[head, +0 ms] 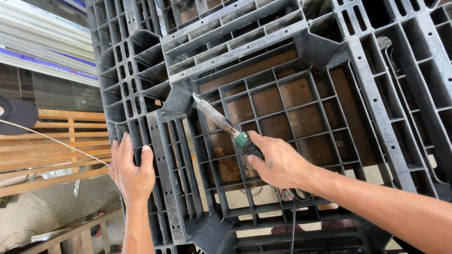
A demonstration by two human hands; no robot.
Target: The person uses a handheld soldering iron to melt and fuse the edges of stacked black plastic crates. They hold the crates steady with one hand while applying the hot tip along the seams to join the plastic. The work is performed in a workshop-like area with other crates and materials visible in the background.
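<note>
Right hand (pixel 278 162) grips a soldering iron (pixel 221 122) — tip at the grey plastic pallet (pixel 301 42); left hand (pixel 131 169) lies flat on its edge, fingers open.

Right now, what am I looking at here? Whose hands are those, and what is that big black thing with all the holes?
You are seeing through a camera worn on a person's head, looking down at their own two bare hands. The big black thing is a plastic pallet, a sturdy grid of ribs and square holes, standing in front of them. The left hand lies flat against the pallet's edge. The right hand has its grip closed around the dark handle of a heating iron, a tool with a long rusty metal tip and a green ring. The tip points up and left, to a corner of the grid. A thin black cord hangs down below that hand. Off to the left are wooden pallets and a dark cap.
</note>
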